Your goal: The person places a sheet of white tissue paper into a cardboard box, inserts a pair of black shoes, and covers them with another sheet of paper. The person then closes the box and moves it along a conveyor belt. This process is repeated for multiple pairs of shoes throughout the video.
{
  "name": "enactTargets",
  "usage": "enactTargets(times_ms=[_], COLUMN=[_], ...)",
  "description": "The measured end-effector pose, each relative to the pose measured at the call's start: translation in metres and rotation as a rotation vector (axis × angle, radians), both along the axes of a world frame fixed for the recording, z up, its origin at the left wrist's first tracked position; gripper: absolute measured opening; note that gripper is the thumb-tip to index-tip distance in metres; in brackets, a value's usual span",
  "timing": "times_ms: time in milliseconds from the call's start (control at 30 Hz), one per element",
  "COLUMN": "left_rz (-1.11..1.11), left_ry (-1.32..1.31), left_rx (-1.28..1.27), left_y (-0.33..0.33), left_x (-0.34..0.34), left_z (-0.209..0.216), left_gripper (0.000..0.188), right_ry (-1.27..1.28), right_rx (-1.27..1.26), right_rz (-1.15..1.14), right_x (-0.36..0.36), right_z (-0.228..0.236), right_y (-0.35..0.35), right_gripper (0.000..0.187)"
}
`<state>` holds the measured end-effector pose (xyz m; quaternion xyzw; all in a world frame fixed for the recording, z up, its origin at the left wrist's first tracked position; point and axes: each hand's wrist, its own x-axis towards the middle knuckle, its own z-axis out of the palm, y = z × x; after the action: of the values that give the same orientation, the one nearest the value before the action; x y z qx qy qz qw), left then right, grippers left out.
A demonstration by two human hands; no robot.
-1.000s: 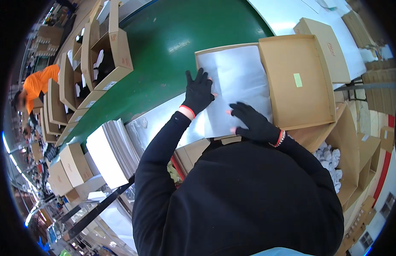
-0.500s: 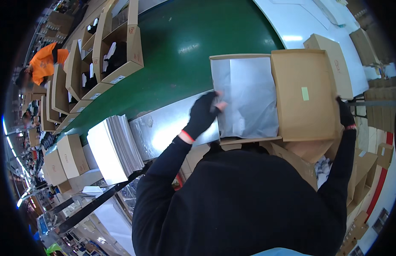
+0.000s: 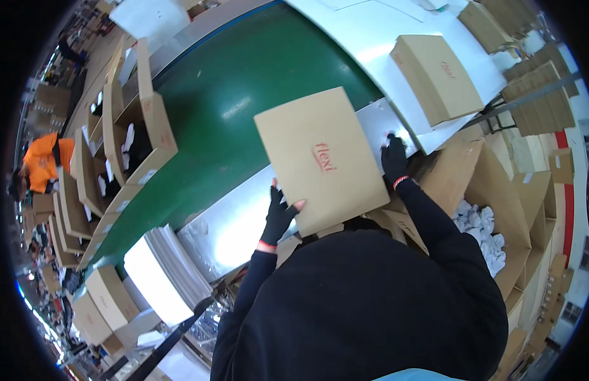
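A closed brown cardboard box [image 3: 317, 152] with red print on its lid sits tilted at the edge of the green work surface. My left hand [image 3: 280, 213], in a black fingerless glove, grips its near left side, with the thumb on the lid and the fingers along the side. Just off the right side of the box, over a shiny metal strip [image 3: 377, 120], my gloved right hand [image 3: 395, 155] has its fingers stretched forward. I see nothing held in it. The box's contents are hidden under the lid.
Open boxes [image 3: 148, 136] with dark items and white paper line the left. A stack of white sheets [image 3: 161, 273] lies near left. Another closed box [image 3: 437, 79] stands on the white table. At right, a large carton [image 3: 497, 184] holds crumpled paper. A person in orange [image 3: 44, 162] is farther left.
The open box with grey-white paper inside is now closed and turned at an angle, farther left in view. My right hand has come inward from the lid's outer edge. The view has shifted.
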<state>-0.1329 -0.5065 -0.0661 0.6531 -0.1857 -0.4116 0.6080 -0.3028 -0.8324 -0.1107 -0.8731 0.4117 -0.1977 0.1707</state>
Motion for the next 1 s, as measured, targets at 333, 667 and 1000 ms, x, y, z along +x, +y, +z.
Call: enactTargets(times_ms=[333,667,1000], left_rz=[-0.124,-0.261,-0.500], left_ry=[0.202,0.238,0.217], left_rx=[-0.090,-0.525,-0.108], left_y=[-0.004,-0.322,-0.373], left_x=[0.025,-0.034,-0.088], left_z=[0.024,0.154,0.020], left_gripper=[0.077,0.069,0.079], right_ry=[-0.252,-0.435,0.631], right_rx=[0.795,0.430,-0.284], right_rz=[0.327,0.348,-0.098], right_x=[-0.022,-0.118,-0.050], right_z=[0.019,0.315,0.176], right_y=[0.031,-0.244,-0.230], right_gripper=[0.058,0.049,0.114])
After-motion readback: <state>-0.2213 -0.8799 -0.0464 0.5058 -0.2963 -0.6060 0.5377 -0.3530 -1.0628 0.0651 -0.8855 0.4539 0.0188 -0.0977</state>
